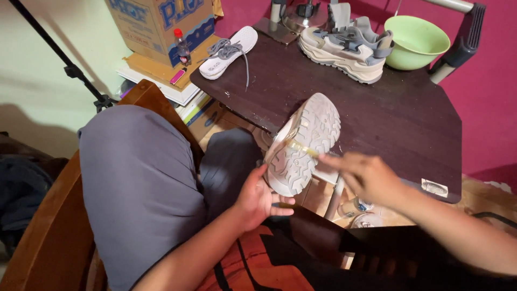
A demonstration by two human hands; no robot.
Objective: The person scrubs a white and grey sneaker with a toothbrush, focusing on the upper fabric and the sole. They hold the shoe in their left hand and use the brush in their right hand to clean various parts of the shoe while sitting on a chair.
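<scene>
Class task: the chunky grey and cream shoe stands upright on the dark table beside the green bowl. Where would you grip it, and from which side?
Grip the shoe at its open collar from above: it stands on its sole, opening upward, and the green bowl crowds its far side.

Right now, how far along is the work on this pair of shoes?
Looks done: the insole and laces lie out on the table. In hand: the left hand holds one shoe sole-up while the right hand works a thin yellowish tool along its edge. Seemingly left: the second shoe stands untouched beside the green bowl.
</scene>
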